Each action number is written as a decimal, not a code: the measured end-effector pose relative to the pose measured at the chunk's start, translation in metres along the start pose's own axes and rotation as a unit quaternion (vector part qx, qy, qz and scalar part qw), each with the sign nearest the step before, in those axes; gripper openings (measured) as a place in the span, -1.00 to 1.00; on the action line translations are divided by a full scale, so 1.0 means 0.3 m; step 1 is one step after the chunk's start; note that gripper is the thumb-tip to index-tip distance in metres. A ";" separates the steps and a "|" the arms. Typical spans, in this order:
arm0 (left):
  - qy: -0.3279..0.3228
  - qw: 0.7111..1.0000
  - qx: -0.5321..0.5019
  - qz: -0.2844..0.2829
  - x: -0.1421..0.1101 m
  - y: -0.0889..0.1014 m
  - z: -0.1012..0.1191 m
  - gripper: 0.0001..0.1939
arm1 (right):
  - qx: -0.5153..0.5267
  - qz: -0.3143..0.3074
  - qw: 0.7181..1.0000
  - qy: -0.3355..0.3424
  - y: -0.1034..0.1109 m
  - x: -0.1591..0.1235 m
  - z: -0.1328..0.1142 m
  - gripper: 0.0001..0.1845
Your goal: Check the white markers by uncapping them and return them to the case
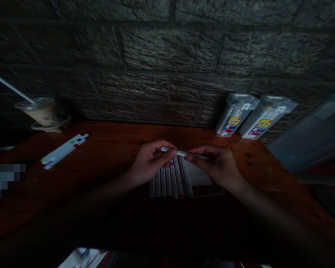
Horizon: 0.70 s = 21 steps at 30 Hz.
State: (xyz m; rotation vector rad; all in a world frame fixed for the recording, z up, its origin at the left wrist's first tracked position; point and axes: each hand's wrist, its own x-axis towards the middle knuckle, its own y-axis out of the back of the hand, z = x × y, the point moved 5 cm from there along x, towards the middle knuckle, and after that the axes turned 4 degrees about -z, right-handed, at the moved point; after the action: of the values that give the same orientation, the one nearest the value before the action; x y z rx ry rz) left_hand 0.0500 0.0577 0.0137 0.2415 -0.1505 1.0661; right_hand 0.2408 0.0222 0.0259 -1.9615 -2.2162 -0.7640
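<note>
We can't read any words: the yellow labels (265, 123) on the two clear boxes (237, 108) look too blurry, and the white pens (179, 178) are too dark.

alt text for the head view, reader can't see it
A person's left hand and right hand hold a white marker over a row of similar markers at a wooden table. Farther back, a drink cup stands left and two plastic cases right, before a dim block wall.

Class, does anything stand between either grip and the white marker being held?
Nothing visible does: the left grip and right grip both pinch the white marker directly. The row of markers lies below, not between them.
</note>
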 end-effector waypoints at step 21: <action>0.027 0.978 -0.195 0.065 0.022 0.033 -0.026 -0.87 | 0.187 0.012 0.978 -0.096 0.013 0.003 0.026 -0.83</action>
State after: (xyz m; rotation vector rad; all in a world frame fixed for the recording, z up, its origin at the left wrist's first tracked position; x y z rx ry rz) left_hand 0.0443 0.0700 0.0090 -0.1531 -0.3264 1.1483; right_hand 0.2463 0.0265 0.0206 -1.9317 -2.2274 -0.1399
